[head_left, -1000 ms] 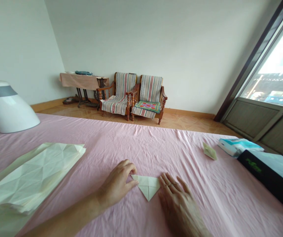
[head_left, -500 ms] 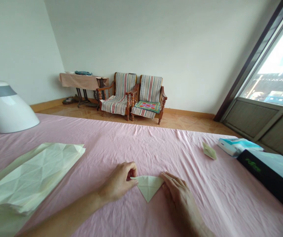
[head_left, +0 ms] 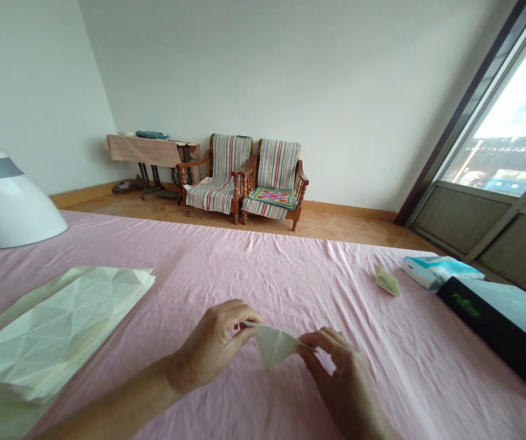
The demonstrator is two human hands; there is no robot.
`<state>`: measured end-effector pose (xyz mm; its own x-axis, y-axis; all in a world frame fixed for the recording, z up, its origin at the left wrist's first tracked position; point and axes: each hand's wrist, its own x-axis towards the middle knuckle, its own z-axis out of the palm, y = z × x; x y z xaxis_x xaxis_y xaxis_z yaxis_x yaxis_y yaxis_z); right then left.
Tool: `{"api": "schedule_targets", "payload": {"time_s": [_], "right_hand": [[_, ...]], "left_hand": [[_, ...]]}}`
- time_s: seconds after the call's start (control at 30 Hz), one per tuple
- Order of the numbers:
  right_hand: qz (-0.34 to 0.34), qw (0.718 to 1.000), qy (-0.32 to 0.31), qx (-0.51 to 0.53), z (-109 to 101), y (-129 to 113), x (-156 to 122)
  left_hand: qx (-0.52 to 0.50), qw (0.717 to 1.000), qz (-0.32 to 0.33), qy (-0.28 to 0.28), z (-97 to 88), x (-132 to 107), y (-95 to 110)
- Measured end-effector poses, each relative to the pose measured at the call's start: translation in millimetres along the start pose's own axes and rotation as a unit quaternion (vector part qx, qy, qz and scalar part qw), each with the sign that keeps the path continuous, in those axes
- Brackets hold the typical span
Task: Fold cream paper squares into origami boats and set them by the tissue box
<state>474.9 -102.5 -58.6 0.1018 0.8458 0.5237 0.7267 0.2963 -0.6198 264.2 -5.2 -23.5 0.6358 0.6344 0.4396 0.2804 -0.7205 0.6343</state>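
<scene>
Cream folded paper triangle, pinched at both upper corners, point down, low over the pink cloth-covered table. Left hand curled, thumb and forefinger closed on the left corner, forearm slanting in from lower left. Right hand knuckles-up, fingertips nipping the right corner.

Paper stack left, folded paper btwn left hand & right hand, box right
</scene>
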Motion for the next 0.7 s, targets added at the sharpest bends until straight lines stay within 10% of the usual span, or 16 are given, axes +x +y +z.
{"api": "schedule_targets", "payload": {"time_s": [0.4, 0.53, 0.7], "right_hand": [[-0.086, 0.992, 0.060, -0.073, -7.8, -6.9, 0.1], [-0.113, 0.983, 0.102, -0.099, -5.6, -5.4, -3.1], [-0.122, 0.979, 0.092, -0.134, 3.5, -7.5, -7.9]], "left_hand": [[0.013, 0.989, 0.103, 0.106, -0.7, -1.0, 2.7], [-0.056, 0.989, -0.035, 0.134, 15.1, -6.8, -1.3], [-0.170, 0.967, -0.186, 0.019, 33.6, -10.8, 1.7]]}}
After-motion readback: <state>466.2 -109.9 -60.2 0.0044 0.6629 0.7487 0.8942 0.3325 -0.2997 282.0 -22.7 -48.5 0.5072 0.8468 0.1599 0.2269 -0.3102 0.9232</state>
